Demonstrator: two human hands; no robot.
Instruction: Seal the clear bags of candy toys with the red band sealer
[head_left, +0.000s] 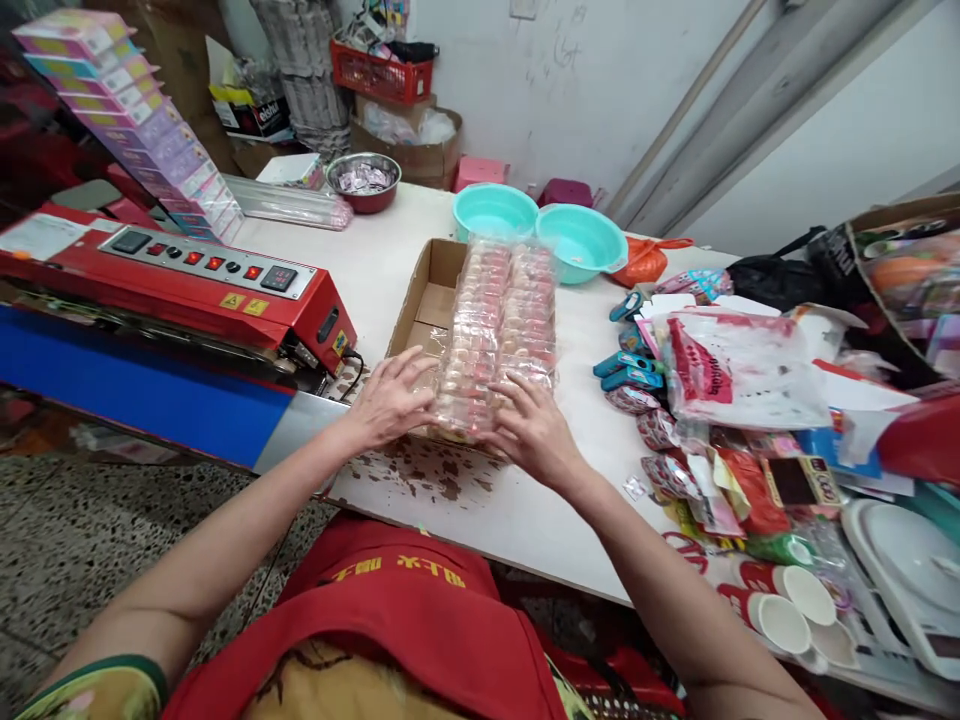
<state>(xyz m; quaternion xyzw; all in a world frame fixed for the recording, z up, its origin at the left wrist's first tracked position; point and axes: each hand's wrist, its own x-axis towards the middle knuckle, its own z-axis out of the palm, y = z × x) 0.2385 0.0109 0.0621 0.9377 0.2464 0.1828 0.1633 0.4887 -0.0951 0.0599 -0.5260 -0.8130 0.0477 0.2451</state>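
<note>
Apparently to keep them even, you hold your left hand (pixel 391 398) and right hand (pixel 534 432), fingers spread and unclosed, at the near end of two rows of wrapped packets (pixel 478 325) occupying the right part of the cardboard box (pixel 442 262).

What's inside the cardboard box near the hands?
Cardboard floor shows at the box's left; two rows of clear-wrapped packs cover its right side. Anything beneath the packs is hidden.
</note>
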